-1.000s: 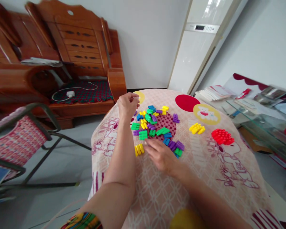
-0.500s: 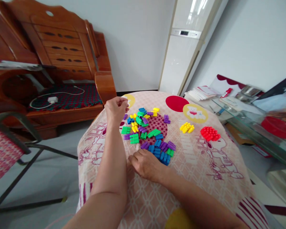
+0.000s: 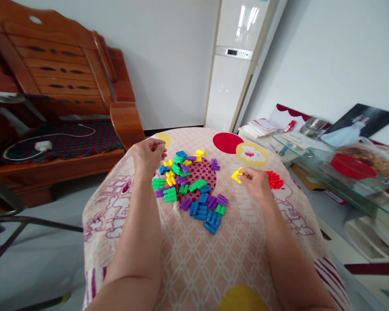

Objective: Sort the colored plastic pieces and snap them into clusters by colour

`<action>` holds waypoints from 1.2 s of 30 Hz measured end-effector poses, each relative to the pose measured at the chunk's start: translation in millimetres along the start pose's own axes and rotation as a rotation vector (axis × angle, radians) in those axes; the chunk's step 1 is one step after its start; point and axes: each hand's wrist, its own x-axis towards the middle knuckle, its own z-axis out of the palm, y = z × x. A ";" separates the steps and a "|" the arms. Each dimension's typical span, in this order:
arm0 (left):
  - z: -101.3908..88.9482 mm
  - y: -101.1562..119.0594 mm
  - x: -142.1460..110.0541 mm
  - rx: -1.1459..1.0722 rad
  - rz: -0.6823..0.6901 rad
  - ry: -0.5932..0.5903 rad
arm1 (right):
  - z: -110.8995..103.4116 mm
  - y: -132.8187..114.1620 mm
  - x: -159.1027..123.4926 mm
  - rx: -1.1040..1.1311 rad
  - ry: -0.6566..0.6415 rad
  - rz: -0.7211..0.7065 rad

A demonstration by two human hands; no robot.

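- Right hand: fingers nearly met at yellow blocks — grip unclear.
- Left hand: fingers curled near the desk's far-left edge, hold hidden.
- Red blocks lay rightward, apparently colour-sorted.

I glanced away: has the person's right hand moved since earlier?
Yes: the right hand went rightward and forward, from left of the tablecloth's red oval to right of it.
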 end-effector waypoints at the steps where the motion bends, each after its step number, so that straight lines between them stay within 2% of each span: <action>1: 1.1 -0.3 0.1 0.001 0.002 -0.003 | -8.5 11.6 3.2 -0.022 0.004 0.055; 5: 5.3 -4.5 2.3 -0.001 0.019 -0.024 | -27.8 42.6 6.5 -0.177 -0.045 0.145; 11: 7.2 -6.7 2.8 0.011 0.020 -0.041 | -22.0 58.1 4.3 -0.315 -0.070 0.103; 14: 6.6 -8.2 3.3 0.009 0.017 -0.045 | -18.9 61.9 4.8 -0.303 -0.037 0.110; 19: 6.5 -11.8 5.5 -0.017 0.015 -0.040 | -21.5 67.7 5.9 -0.324 0.076 0.200; 26: 7.4 -11.8 4.9 -0.001 -0.002 -0.051 | -4.0 75.4 6.0 -0.246 0.082 0.355; 30: 9.7 -22.7 7.9 0.022 -0.010 -0.069 | -2.0 77.9 5.3 -0.171 0.077 0.404; 33: 12.4 -36.7 11.7 0.095 -0.041 -0.079 | -8.4 79.8 5.5 -0.181 0.146 0.358; 36: 16.5 -50.9 12.9 0.303 -0.014 -0.061 | -14.0 77.5 6.7 -0.296 0.297 0.271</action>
